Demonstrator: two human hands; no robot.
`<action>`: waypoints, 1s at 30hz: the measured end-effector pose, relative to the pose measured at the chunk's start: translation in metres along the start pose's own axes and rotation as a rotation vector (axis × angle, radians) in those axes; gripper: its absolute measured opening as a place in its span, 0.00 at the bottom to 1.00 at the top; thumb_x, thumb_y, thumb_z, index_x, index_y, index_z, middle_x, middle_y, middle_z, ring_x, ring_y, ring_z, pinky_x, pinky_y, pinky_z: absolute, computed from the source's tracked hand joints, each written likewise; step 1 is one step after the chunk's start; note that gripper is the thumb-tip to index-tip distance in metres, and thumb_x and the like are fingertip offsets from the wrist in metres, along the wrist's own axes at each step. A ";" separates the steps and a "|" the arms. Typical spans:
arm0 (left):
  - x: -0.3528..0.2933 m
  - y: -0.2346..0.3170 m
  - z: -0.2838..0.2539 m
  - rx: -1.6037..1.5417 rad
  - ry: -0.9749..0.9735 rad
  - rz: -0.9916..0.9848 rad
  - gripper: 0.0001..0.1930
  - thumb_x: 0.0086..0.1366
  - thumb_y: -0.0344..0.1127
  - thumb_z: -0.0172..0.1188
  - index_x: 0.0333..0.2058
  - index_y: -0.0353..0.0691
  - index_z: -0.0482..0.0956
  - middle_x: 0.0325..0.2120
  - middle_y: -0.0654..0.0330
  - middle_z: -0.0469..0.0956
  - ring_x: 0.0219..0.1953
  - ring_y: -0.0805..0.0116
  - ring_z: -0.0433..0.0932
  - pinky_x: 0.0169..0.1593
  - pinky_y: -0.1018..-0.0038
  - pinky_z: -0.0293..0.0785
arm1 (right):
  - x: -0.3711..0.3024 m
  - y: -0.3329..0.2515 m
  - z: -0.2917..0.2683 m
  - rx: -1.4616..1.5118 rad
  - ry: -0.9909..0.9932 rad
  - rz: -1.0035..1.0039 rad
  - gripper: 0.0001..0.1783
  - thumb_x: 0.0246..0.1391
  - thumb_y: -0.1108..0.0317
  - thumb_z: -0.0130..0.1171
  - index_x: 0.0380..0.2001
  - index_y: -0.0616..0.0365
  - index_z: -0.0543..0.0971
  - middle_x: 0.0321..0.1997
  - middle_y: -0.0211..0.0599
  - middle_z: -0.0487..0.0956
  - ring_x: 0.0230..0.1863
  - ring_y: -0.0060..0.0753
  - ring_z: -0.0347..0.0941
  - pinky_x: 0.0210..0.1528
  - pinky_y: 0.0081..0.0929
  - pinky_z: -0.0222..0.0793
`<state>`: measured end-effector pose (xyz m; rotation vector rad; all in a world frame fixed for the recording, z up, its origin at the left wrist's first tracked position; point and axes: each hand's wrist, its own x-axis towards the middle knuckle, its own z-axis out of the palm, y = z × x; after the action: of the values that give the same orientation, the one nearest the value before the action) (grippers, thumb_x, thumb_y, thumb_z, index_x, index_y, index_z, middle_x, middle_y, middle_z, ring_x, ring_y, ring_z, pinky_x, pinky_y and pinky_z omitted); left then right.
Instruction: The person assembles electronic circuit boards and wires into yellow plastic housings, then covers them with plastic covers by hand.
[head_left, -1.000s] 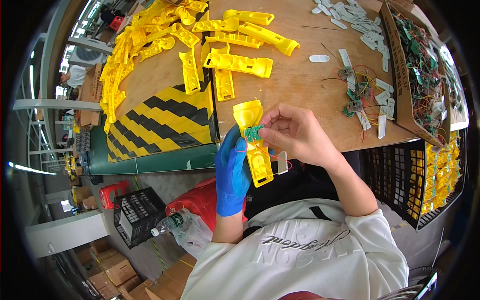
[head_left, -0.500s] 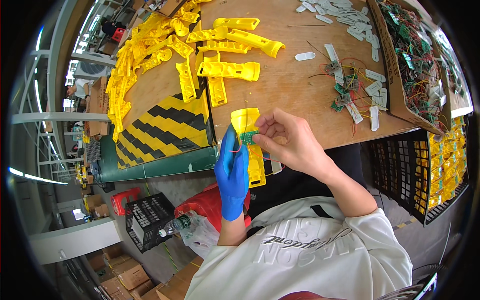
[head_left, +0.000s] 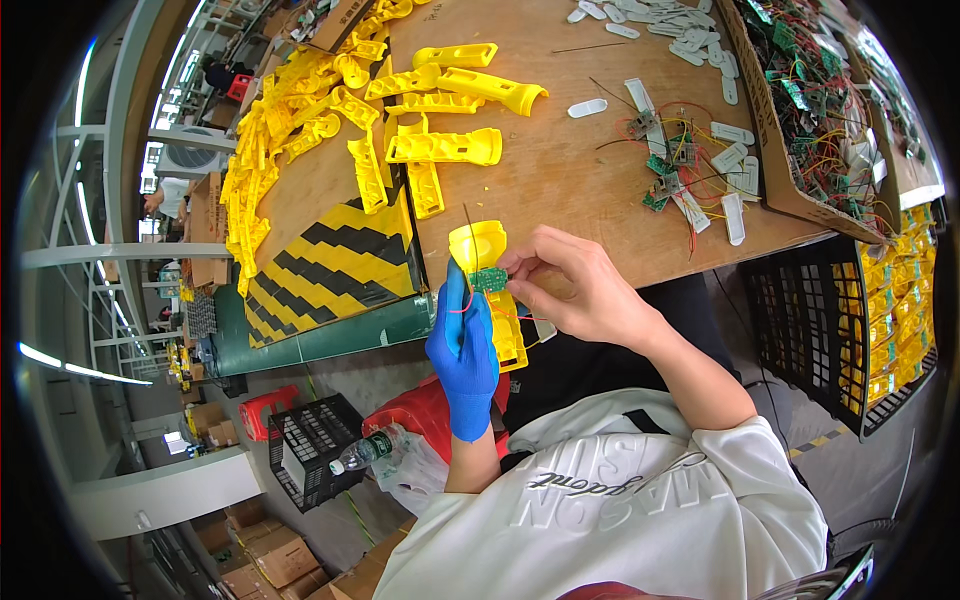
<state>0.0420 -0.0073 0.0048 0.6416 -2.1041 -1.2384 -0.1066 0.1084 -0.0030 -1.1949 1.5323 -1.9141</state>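
Note:
My left hand (head_left: 466, 350), in a blue glove, is closed around a yellow plastic housing (head_left: 478, 240) with a flared upper end. A small green circuit board (head_left: 489, 280) lies across the middle of this half-shell, with thin red and dark wires running from it. Bare and pinched, my right hand (head_left: 585, 290) has its thumb and fingertips at the board's right edge. Whether the board is seated in the shell or held just above it, I cannot tell. A pale strip (head_left: 543, 330) shows below my right fingers, beside the housing.
More yellow housings (head_left: 445, 147) lie beyond my hands, and a heap of them (head_left: 260, 170) fills the left. Wired boards with pale strips (head_left: 690, 170) are at the right, next to a cardboard box (head_left: 800, 200) of boards. A black crate (head_left: 805, 330) of yellow parts stands lower right.
The view has shifted slightly. My right thumb has drawn back a little toward the board's edge, so more of its green face shows. My left hand keeps its hold on the housing.

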 end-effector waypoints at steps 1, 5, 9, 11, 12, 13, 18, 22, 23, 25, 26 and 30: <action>-0.002 0.000 0.000 0.000 0.004 -0.013 0.22 0.72 0.25 0.50 0.63 0.26 0.68 0.54 0.56 0.75 0.51 0.75 0.73 0.55 0.77 0.69 | -0.001 -0.002 0.000 -0.015 -0.010 -0.008 0.09 0.56 0.79 0.60 0.40 0.67 0.76 0.39 0.44 0.77 0.39 0.38 0.81 0.43 0.33 0.77; 0.000 -0.001 0.001 0.053 -0.013 0.007 0.25 0.70 0.24 0.49 0.65 0.30 0.66 0.48 0.59 0.75 0.47 0.75 0.73 0.53 0.76 0.69 | -0.004 -0.008 0.004 -0.066 0.031 -0.032 0.08 0.56 0.80 0.59 0.40 0.67 0.75 0.40 0.46 0.76 0.39 0.42 0.81 0.43 0.35 0.77; -0.004 -0.002 0.002 0.072 -0.014 0.057 0.23 0.71 0.26 0.50 0.64 0.29 0.67 0.49 0.59 0.76 0.47 0.76 0.73 0.52 0.78 0.69 | -0.007 -0.015 0.005 -0.073 0.038 0.049 0.09 0.55 0.81 0.59 0.40 0.68 0.74 0.39 0.48 0.75 0.40 0.45 0.80 0.44 0.37 0.76; -0.006 -0.004 0.003 0.100 -0.012 0.088 0.22 0.72 0.28 0.50 0.62 0.27 0.68 0.51 0.58 0.76 0.49 0.75 0.73 0.54 0.76 0.69 | -0.008 -0.015 0.004 -0.055 0.037 0.078 0.09 0.55 0.81 0.59 0.40 0.68 0.74 0.38 0.48 0.75 0.41 0.46 0.80 0.44 0.37 0.76; -0.006 -0.005 0.004 0.101 -0.013 0.093 0.22 0.72 0.28 0.50 0.62 0.27 0.68 0.51 0.58 0.76 0.49 0.75 0.73 0.54 0.76 0.69 | -0.008 -0.012 0.004 -0.061 0.033 0.104 0.09 0.55 0.81 0.60 0.40 0.68 0.74 0.39 0.46 0.77 0.42 0.43 0.81 0.45 0.35 0.78; -0.005 -0.007 0.004 0.073 -0.026 0.081 0.23 0.71 0.26 0.51 0.64 0.29 0.67 0.50 0.59 0.76 0.47 0.76 0.73 0.53 0.77 0.70 | -0.008 -0.010 0.003 -0.067 0.029 0.129 0.09 0.55 0.82 0.61 0.39 0.67 0.74 0.40 0.44 0.78 0.43 0.39 0.82 0.47 0.33 0.79; -0.005 -0.016 0.000 -0.050 -0.091 0.006 0.25 0.70 0.26 0.52 0.65 0.31 0.67 0.49 0.59 0.76 0.46 0.76 0.74 0.52 0.76 0.72 | -0.009 -0.010 -0.001 -0.065 0.020 0.099 0.10 0.55 0.81 0.61 0.41 0.67 0.74 0.40 0.44 0.78 0.44 0.38 0.82 0.48 0.33 0.79; -0.003 -0.013 0.004 -0.140 -0.014 -0.101 0.22 0.71 0.27 0.53 0.62 0.28 0.69 0.54 0.56 0.75 0.52 0.72 0.75 0.56 0.72 0.71 | -0.008 -0.009 -0.002 -0.083 -0.002 0.084 0.13 0.55 0.79 0.61 0.44 0.66 0.73 0.40 0.44 0.79 0.43 0.38 0.81 0.49 0.33 0.78; -0.002 -0.014 0.005 -0.103 0.000 -0.094 0.22 0.71 0.28 0.53 0.61 0.28 0.70 0.54 0.56 0.75 0.52 0.72 0.75 0.56 0.73 0.72 | -0.008 -0.010 -0.003 -0.087 -0.001 0.088 0.13 0.55 0.79 0.61 0.44 0.66 0.73 0.40 0.44 0.79 0.43 0.38 0.81 0.49 0.33 0.78; 0.002 -0.010 0.010 -0.162 0.036 -0.107 0.22 0.71 0.29 0.53 0.61 0.28 0.70 0.53 0.56 0.76 0.51 0.72 0.75 0.55 0.73 0.72 | -0.005 -0.016 -0.008 -0.035 0.008 0.012 0.15 0.55 0.78 0.60 0.46 0.67 0.72 0.39 0.49 0.77 0.42 0.45 0.80 0.47 0.36 0.76; 0.005 -0.005 0.012 -0.217 0.075 -0.117 0.22 0.71 0.29 0.53 0.61 0.29 0.70 0.53 0.57 0.76 0.51 0.72 0.75 0.55 0.73 0.72 | -0.006 -0.018 -0.010 -0.036 0.004 0.013 0.15 0.55 0.78 0.60 0.46 0.67 0.72 0.39 0.49 0.77 0.42 0.45 0.80 0.47 0.36 0.76; 0.015 0.010 0.011 -0.486 0.074 -0.251 0.23 0.72 0.35 0.52 0.63 0.32 0.68 0.48 0.54 0.78 0.46 0.62 0.82 0.44 0.67 0.82 | -0.012 -0.025 -0.033 -0.155 -0.041 -0.026 0.18 0.58 0.66 0.64 0.48 0.63 0.74 0.39 0.44 0.78 0.37 0.43 0.80 0.42 0.35 0.76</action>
<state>0.0223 -0.0064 0.0130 0.7235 -1.6038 -1.7571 -0.1223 0.1442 0.0146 -1.3172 1.6769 -1.8025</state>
